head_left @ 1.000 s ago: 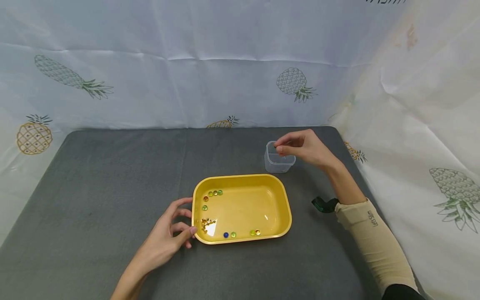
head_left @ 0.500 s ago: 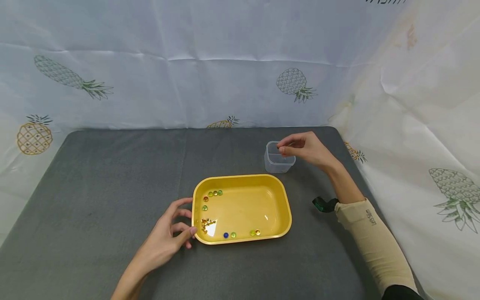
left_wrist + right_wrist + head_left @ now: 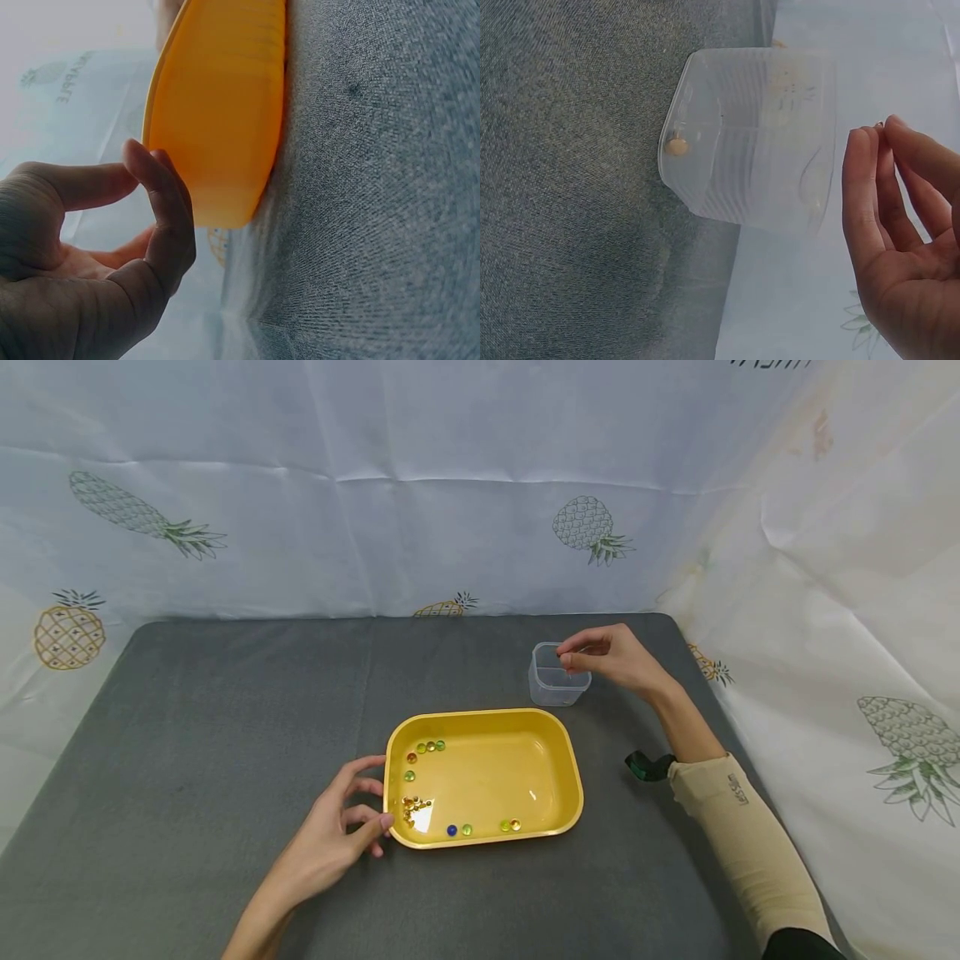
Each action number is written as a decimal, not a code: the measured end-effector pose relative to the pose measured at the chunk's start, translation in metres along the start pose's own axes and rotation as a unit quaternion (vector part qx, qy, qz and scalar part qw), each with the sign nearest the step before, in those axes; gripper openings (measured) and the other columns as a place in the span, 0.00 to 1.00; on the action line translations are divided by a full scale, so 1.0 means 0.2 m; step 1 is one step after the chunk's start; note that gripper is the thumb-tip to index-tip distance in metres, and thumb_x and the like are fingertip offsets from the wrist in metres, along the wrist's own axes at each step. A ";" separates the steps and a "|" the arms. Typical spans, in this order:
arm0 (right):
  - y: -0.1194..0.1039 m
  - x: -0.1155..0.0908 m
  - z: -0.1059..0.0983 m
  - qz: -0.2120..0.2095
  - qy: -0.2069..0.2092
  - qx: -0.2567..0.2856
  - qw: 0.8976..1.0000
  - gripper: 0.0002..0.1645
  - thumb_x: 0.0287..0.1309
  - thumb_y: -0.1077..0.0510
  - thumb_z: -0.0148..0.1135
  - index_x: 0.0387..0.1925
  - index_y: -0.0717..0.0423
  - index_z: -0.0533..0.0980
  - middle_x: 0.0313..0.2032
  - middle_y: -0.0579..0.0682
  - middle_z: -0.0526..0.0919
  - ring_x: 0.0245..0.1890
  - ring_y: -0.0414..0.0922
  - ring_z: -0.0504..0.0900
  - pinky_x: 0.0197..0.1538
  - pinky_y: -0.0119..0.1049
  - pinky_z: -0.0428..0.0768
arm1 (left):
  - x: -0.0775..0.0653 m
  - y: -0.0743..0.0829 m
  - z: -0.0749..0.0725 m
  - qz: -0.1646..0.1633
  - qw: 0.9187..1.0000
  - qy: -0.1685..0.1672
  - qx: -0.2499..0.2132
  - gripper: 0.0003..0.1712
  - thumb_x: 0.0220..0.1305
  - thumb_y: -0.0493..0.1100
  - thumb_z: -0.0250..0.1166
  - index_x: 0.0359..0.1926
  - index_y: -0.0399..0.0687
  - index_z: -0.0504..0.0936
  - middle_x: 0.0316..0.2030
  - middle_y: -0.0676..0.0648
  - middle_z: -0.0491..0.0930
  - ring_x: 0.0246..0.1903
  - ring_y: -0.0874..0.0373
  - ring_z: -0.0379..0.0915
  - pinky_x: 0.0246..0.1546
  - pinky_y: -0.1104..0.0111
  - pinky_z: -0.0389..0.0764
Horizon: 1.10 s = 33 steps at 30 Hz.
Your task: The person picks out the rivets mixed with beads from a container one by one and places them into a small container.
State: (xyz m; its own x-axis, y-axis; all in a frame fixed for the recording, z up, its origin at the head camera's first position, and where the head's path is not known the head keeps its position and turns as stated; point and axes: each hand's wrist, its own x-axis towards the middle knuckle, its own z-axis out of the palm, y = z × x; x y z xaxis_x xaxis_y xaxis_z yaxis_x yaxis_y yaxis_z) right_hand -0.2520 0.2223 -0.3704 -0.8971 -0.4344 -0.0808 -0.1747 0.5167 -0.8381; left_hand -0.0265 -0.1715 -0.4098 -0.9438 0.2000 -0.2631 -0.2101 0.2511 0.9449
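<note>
My left hand (image 3: 333,835) holds the left rim of a shallow yellow tray (image 3: 487,714), thumb at the edge and fingers against the outer wall. In the left wrist view, the curled fingers (image 3: 169,217) meet the tray's side (image 3: 225,97). Over a clear plastic container (image 3: 555,695), my right hand (image 3: 618,662) pinches a tiny gold bead (image 3: 880,124) between thumb and fingertips, mostly hidden. One tan bead (image 3: 676,146) shows low in the container in the right wrist view. Inside the tray lie a cluster of small gold beads (image 3: 411,810) and several glass marbles, one of them a blue marble (image 3: 452,830).
Everything stands on a grey cloth-covered table (image 3: 225,735). A white curtain (image 3: 450,527) with pineapple prints hangs behind and at the right. A dark wrist strap piece (image 3: 648,767) sticks out from the right sleeve (image 3: 742,835).
The right hand has shifted slightly right and a little lower above the container, still pinching. The left hand, tray and container have stayed put.
</note>
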 end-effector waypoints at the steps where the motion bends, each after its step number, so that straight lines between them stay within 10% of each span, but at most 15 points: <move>1: 0.00 0.00 0.00 0.000 0.001 0.000 1.000 0.17 0.58 0.49 0.67 0.47 0.52 0.82 0.45 0.52 0.85 0.45 0.60 0.84 0.46 0.31 0.85 | 0.00 0.00 0.00 -0.001 1.000 0.000 0.000 0.41 0.61 0.32 0.65 0.69 0.59 0.56 0.52 0.36 0.67 0.31 0.46 0.81 0.27 0.61 0.84; 33: -0.10 -0.02 0.02 0.001 -0.008 0.000 1.000 0.14 0.60 0.61 0.65 0.47 0.60 0.81 0.46 0.61 0.84 0.38 0.42 0.87 0.50 0.44 0.85 | 0.00 0.00 0.01 -0.007 1.000 0.005 -0.001 0.42 0.61 0.32 0.65 0.69 0.60 0.56 0.52 0.36 0.67 0.32 0.46 0.82 0.27 0.58 0.85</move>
State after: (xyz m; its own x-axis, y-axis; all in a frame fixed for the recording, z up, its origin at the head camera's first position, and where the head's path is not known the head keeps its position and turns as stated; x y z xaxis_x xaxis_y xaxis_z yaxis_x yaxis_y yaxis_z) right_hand -0.2425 0.2104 -0.3554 -0.8908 -0.4451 -0.0914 -0.1723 0.5171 -0.8384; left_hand -0.0259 -0.1706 -0.4104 -0.9431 0.1874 -0.2747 -0.2240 0.2523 0.9414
